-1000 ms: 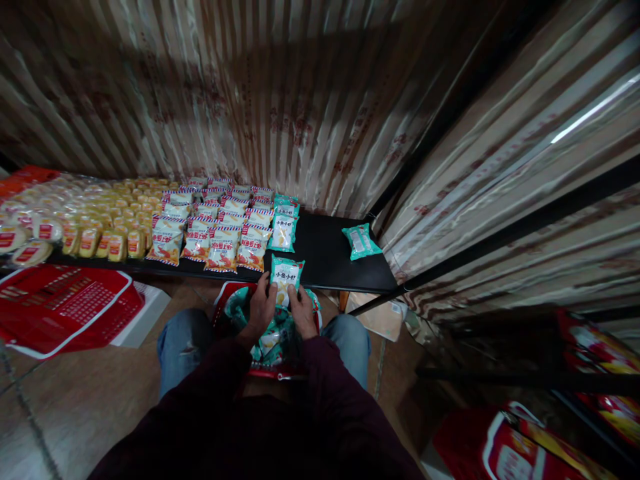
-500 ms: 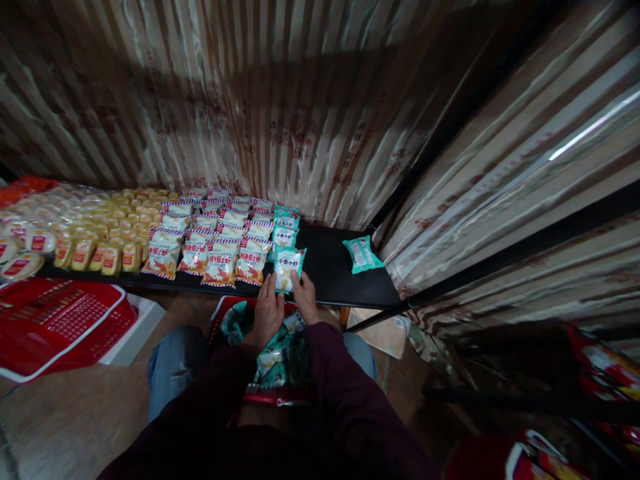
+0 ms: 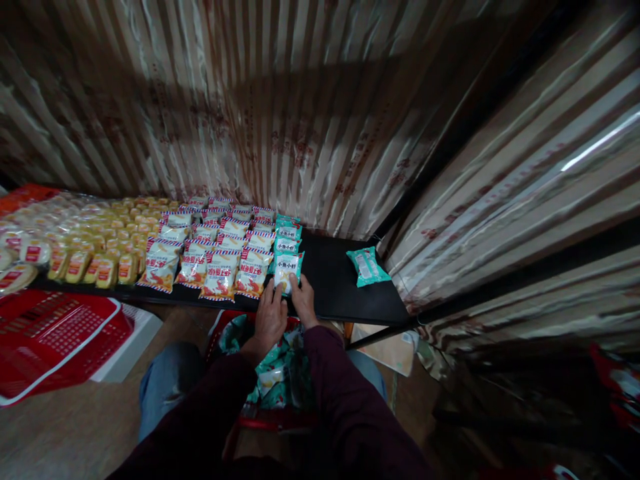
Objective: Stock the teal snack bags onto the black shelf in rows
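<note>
In the middle of the frame, just above the shelf's near edge, the front packet (image 3: 287,270), green with a white face, lies printed side up between the two hands. The left hand (image 3: 271,321) is open, its fingers extended, with the fingertips at the packet's lower left corner. The right hand (image 3: 304,300) is at the lower right corner, thumb and forefinger slightly apart; it touches the packet there, but whether it pinches it I cannot tell.

Beyond the front packet, other green packets (image 3: 287,232) run back in a column toward the curtain (image 3: 310,113). To the left of that column, rows of white packets (image 3: 219,273) with striped tops overlap one another, then come yellow cakes (image 3: 105,270) and, at the far left, pale cakes (image 3: 35,251) in clear wrap. Right of centre, a lone packet (image 3: 369,267) lies tilted on the black shelf (image 3: 333,277), well apart from the column.

At the lower centre, below the shelf and between the person's knees, a basket (image 3: 250,423) holds a heap of loose packets (image 3: 273,379). At the lower left are a red crate (image 3: 50,337) with a white handle and, beside it, a white box (image 3: 131,343).
</note>
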### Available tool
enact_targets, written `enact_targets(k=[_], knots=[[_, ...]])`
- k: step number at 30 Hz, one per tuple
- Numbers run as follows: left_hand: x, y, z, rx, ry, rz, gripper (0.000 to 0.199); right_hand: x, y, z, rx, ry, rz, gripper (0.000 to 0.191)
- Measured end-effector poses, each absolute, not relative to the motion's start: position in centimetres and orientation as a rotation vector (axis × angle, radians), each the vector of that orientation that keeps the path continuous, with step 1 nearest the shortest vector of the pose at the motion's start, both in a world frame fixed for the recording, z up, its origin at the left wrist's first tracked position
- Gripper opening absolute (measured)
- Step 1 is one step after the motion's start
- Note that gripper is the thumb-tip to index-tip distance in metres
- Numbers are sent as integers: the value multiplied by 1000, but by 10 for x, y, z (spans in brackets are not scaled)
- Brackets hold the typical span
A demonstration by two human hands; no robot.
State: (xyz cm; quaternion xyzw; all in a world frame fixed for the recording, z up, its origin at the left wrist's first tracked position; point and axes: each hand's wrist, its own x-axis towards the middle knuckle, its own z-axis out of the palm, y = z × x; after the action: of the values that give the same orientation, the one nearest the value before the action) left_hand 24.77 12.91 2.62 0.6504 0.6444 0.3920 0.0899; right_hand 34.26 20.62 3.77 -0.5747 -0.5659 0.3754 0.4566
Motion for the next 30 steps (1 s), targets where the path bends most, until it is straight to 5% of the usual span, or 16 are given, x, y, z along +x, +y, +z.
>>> enact_targets(k=[6, 30], knots=[[246, 133, 32, 2031, 1899, 1150, 47, 339, 211, 34, -1506, -1494, 659, 46], [244, 139, 34, 2039, 1962, 1127, 54, 334, 210, 32, -1488, -1533, 524, 67]])
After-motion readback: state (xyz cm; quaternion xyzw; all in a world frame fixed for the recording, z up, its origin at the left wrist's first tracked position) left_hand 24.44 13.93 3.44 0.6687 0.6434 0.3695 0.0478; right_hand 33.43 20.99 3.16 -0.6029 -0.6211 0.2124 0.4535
